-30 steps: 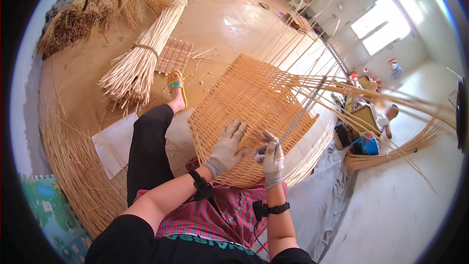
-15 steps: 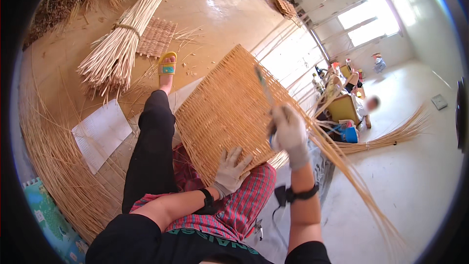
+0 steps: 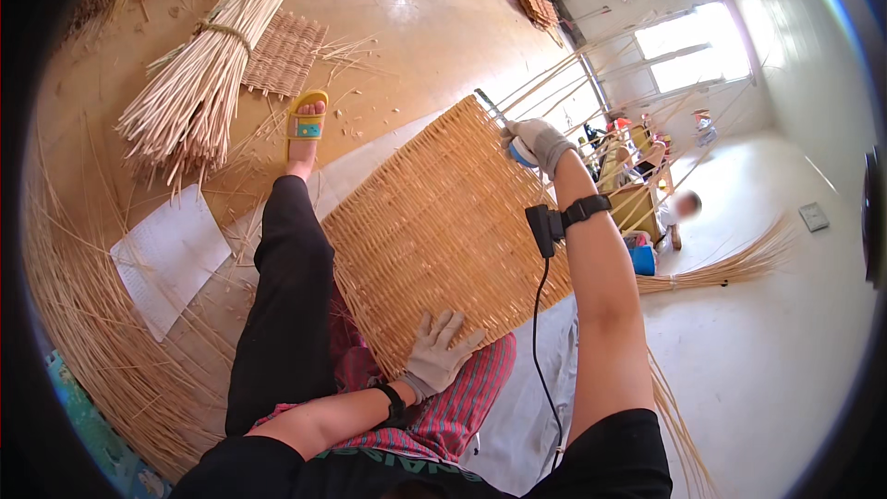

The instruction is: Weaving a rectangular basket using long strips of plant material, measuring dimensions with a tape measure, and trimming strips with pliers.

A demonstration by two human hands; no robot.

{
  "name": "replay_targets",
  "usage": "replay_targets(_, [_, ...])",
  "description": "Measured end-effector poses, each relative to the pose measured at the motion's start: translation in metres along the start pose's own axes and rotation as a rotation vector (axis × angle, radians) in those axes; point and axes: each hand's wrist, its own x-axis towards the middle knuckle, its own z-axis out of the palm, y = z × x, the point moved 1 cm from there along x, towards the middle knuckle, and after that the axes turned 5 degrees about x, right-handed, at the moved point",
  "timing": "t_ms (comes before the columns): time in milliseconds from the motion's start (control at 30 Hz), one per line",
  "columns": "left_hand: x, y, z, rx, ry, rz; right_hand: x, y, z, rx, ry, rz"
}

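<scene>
the large flat woven mat of pale tan cane [image 3: 443, 222] lies tilted across the person's lap, filling the middle of the view, its far corner at about 12 o'clock and its near edge over the red checked cloth [image 3: 457, 407] on the thighs.

the left hand [image 3: 437, 351], in a grey work glove, rests at 6 o'clock of the mat, palm down, fingers spread wide apart and flat on the weave; it grips nothing, only presses on the mat's near edge.

the right hand [image 3: 540, 143], also in a grey glove, is stretched out to the mat's far edge at about 1 o'clock. its fingers are curled together around a small blue and white object [image 3: 522, 152], with a thin dark metal blade or rod [image 3: 488, 103] showing just beyond it at the mat's corner; whether the two are one tool cannot be told. a black strap with a small black device [image 3: 554, 219] sits on that wrist, and a black cable hangs from it.

at 10 o'clock of the mat, a foot in a yellow sandal [image 3: 307, 120] rests on the floor. further out lie a tied bundle of pale cane rods [image 3: 199, 83] and a small square woven brown panel [image 3: 285, 54] just beside it. a white sheet of paper [image 3: 166, 254] lies at 9 o'clock.
</scene>
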Motion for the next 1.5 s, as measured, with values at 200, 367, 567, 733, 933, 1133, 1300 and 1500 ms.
replay_targets(200, [-0.002,-0.002,0.003,-0.004,-0.059,-0.024,0.014,-0.008,0.010,-0.074,-0.009,0.059])
replay_targets(367, [-0.001,-0.001,0.001,-0.017,-0.002,-0.022,0.026,0.009,0.003,-0.032,-0.009,0.055])
replay_targets(567, [-0.001,0.000,0.000,0.005,-0.019,-0.038,0.026,0.011,0.001,0.118,0.013,0.119])
replay_targets(733, [-0.003,-0.001,0.003,0.028,-0.027,-0.030,0.022,0.008,0.003,0.180,-0.031,0.114])
replay_targets(933, [-0.003,-0.002,0.005,-0.038,-0.033,-0.062,0.015,0.009,0.001,0.185,-0.046,0.128])
replay_targets(1133, [-0.001,-0.001,0.000,0.024,-0.030,-0.026,-0.001,0.009,-0.003,0.100,-0.022,0.071])
replay_targets(1300, [-0.001,0.000,0.000,0.010,-0.044,-0.024,-0.065,0.027,-0.032,0.067,-0.063,0.038])
replay_targets(1500, [-0.003,-0.003,0.007,0.037,-0.016,-0.007,-0.189,0.082,-0.104,-0.112,-0.038,0.129])
